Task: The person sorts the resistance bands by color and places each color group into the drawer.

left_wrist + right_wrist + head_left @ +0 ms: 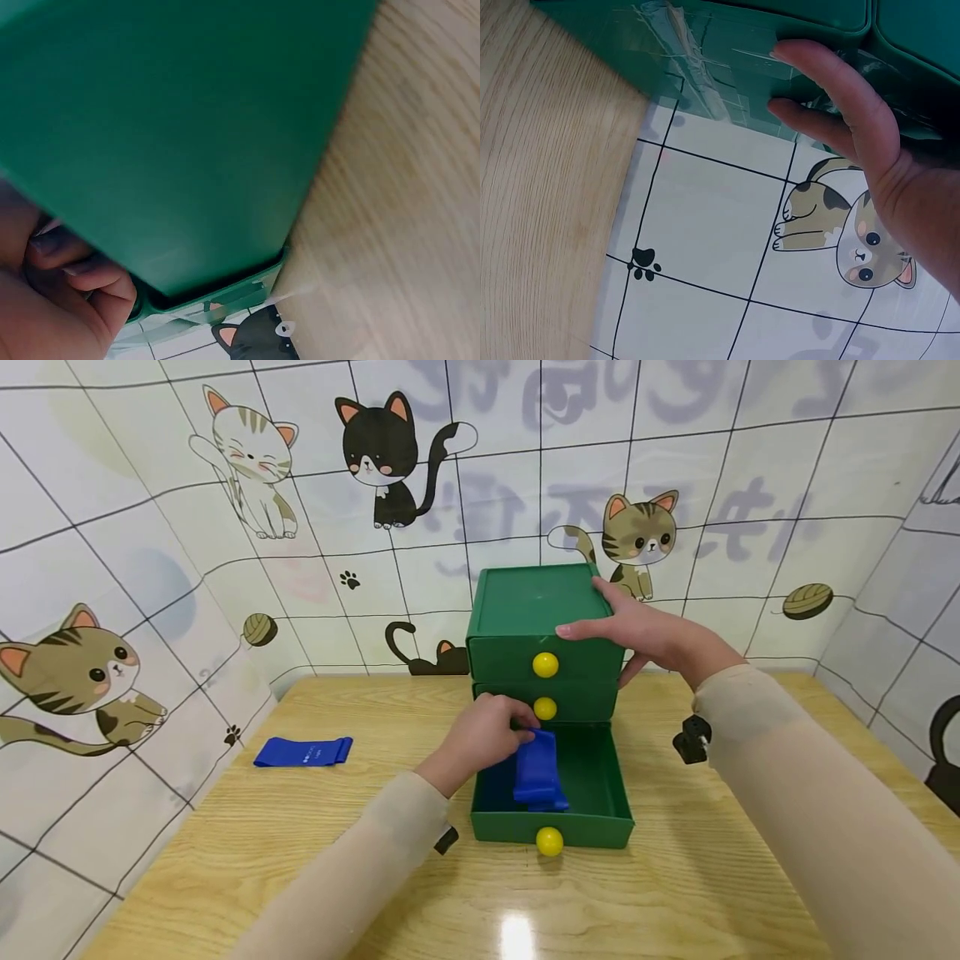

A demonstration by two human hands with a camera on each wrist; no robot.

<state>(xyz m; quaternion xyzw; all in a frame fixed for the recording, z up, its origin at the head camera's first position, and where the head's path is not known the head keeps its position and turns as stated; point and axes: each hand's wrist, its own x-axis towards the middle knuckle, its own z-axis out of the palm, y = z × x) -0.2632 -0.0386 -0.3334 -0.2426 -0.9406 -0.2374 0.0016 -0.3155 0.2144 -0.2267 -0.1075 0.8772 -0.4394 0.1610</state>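
A green cabinet (540, 602) with three drawers and yellow round knobs stands on the table. Its bottom drawer (592, 777) is pulled out toward me. Inside that drawer, my left hand (487, 731) pinches the upper end of a folded blue resistance band (536, 768). The left wrist view shows curled fingers (97, 281) beside the drawer's green side; the band is hidden there. My right hand (641, 627) rests spread on the cabinet's upper right edge. In the right wrist view, extended fingers (832, 82) lie along the cabinet's side.
Another blue resistance band (303, 752) with white print lies flat on the wooden table (337, 843), left of the cabinet. Behind the table hangs a white gridded backdrop (510, 460) with cartoon cats.
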